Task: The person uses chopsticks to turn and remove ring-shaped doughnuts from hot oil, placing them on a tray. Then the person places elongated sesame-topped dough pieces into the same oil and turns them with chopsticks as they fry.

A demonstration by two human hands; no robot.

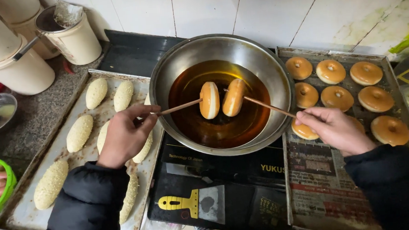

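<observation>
Now the left hand (125, 134) was closed around a thin wooden stick (178, 107), and the far tip of this stick touched a doughnut (210, 100) that stood on its edge in the oil (219, 123) of a steel bowl (258, 59). The right hand (330, 128) pinched a second stick (265, 106) between thumb and fingers, and its tip reached a second doughnut (234, 97), also upright and just beside the first one. Both doughnuts sat between the two hands, a little farther from the person than the knuckles. Under the left hand lay a metal tray (26, 216) with long seeded dough pieces (51, 183) around the wrist and the sleeve. Under and beyond the right hand was another tray (391, 75) lined with printed paper, and fried golden doughnuts (338, 97) lay on it; one of them was partly hidden below the fingers. Between the sleeves, near the person, a scraper (191, 203) with a yellow handle rested on the black cooker (245, 169).
</observation>
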